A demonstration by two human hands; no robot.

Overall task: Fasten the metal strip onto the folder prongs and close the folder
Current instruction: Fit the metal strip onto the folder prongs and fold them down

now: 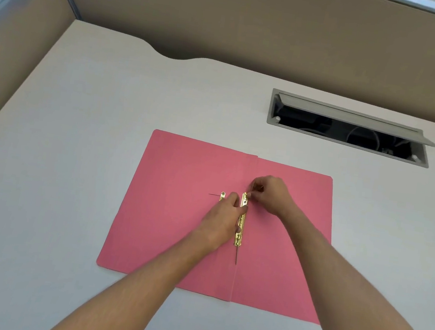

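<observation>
I saw one pink folder (pixel 175 215) lying open mid-frame on the desk (pixel 74 144). My left hand (pixel 224 219) pressed flat on one brass strip (pixel 241 221) along the crease — my right hand (pixel 267 197) pinched the upper prong (pixel 251 190); a second brass piece (pixel 222 196) lay just left.

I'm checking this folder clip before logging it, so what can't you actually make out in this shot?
Head view only:
- Far prong tip: hidden by the right hand pinching it.
- Middle of the second gold strip: covered by the left hand.
- Strip on the fold: holes too small to read.
- Cable tray interior: dark.
</observation>
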